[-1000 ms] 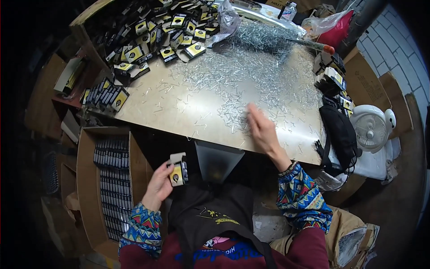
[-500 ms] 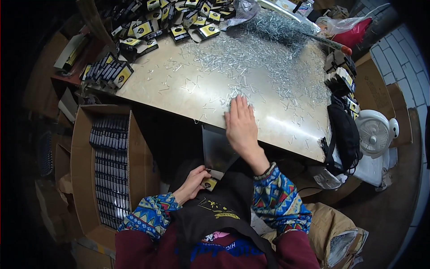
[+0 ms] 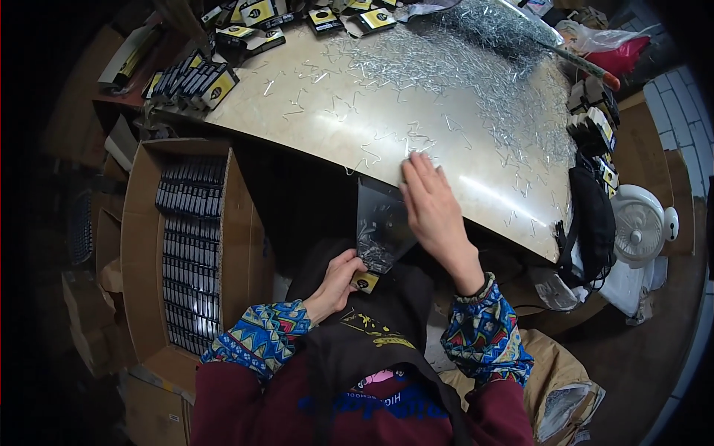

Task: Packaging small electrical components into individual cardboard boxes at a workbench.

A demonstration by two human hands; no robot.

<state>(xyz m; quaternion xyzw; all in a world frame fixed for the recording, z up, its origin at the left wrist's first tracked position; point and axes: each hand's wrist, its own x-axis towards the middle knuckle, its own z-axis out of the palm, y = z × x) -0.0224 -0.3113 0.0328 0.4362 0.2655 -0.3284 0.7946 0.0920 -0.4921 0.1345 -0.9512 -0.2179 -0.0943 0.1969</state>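
My left hand (image 3: 338,286) is closed around a small yellow-and-black cardboard box (image 3: 365,282), held at the lower end of a dark metal chute (image 3: 378,201). Bent silver wire pieces (image 3: 375,251) lie bunched low in the chute, just above the box. Fingers stretched out, my right hand (image 3: 435,212) rests at the table's front edge beside the chute's top. Just beyond its fingertips lie a few loose wire pieces (image 3: 416,137). A wide spread of the same wire pieces (image 3: 454,70) covers the far part of the table (image 3: 297,126).
An open carton (image 3: 253,260) with rows of packed small boxes (image 3: 192,249) stands at the left. Open yellow-and-black boxes (image 3: 256,15) crowd the table's back left. To the right are a black bag (image 3: 591,215), a white fan (image 3: 638,227) and a brown paper sack (image 3: 554,372).
My right hand has drawn back slightly toward the table edge, and wire pieces now show in the lower chute. The view has shifted. My left hand keeps the box at the chute's end.
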